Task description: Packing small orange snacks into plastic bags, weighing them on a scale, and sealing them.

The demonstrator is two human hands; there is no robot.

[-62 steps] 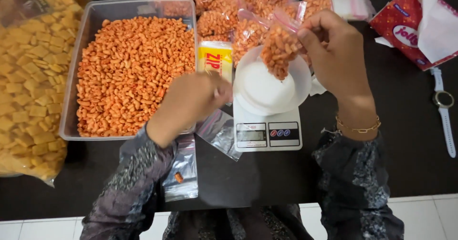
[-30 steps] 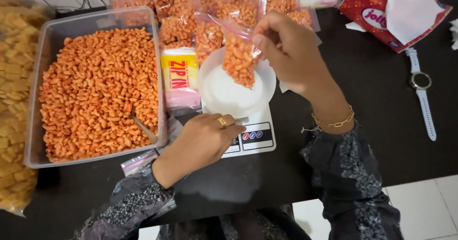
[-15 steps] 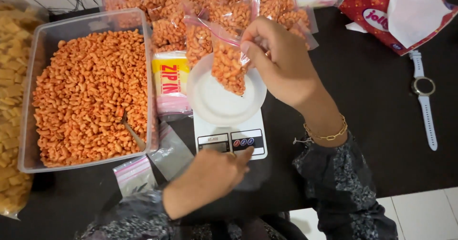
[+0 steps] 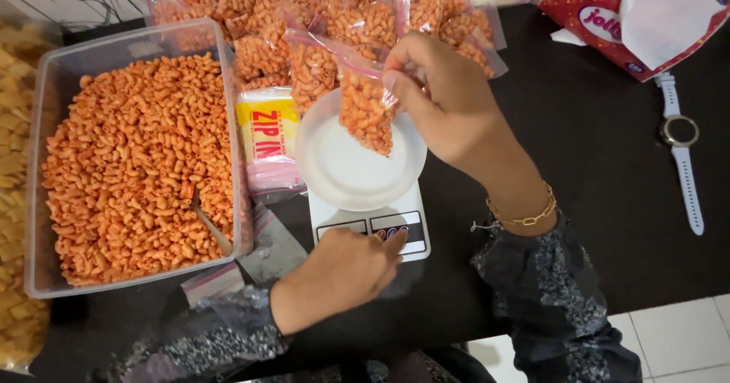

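Note:
My right hand point(image 4: 445, 101) pinches the top of a small clear zip bag of orange macaroni snacks point(image 4: 365, 109) and holds it hanging over a white plate point(image 4: 342, 174). The plate sits on a white kitchen scale point(image 4: 411, 235). My left hand point(image 4: 342, 273) lies at the front of the scale, one finger touching its round buttons and covering part of its display. It holds nothing.
A clear tub of orange macaroni point(image 4: 129, 155) with a spoon handle point(image 4: 209, 223) in it stands at the left. Filled bags point(image 4: 304, 18) pile up behind the plate. Also here: yellow zip-bag pack point(image 4: 266, 128), tissue pack point(image 4: 631, 14), white wristwatch point(image 4: 680, 147), bag of yellow squares point(image 4: 15, 200).
My left hand left the tub, dropped toward the table's near edge, then came up to the scale's buttons. My right hand keeps the bag hanging over the plate.

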